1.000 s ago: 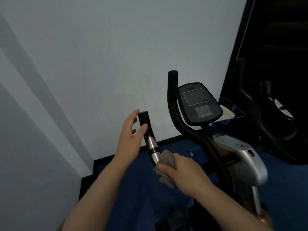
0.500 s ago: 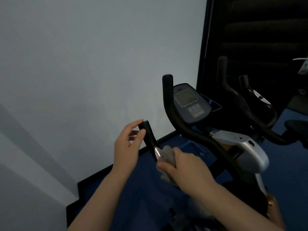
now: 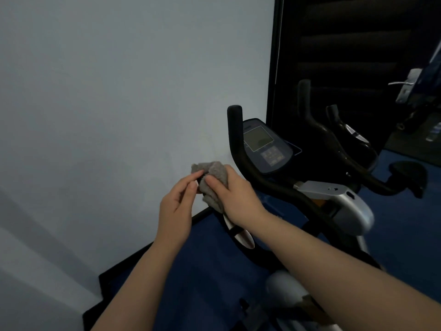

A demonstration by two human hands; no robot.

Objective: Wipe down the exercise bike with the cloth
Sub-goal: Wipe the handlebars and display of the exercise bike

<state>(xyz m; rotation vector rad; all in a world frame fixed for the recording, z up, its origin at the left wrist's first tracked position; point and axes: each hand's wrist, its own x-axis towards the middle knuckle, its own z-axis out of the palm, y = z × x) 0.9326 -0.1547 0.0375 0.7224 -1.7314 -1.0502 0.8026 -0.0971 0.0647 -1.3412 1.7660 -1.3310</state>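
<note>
Here the right hand [image 3: 235,194] grips a bunched grey cloth [image 3: 212,177]; left hand [image 3: 177,204] seemingly pinches its edge.

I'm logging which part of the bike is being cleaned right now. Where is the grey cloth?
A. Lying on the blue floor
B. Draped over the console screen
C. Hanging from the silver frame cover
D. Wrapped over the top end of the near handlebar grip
D: the right hand holds the grey cloth bunched over the top of the near handlebar grip, with the left hand pinching it there.
</note>
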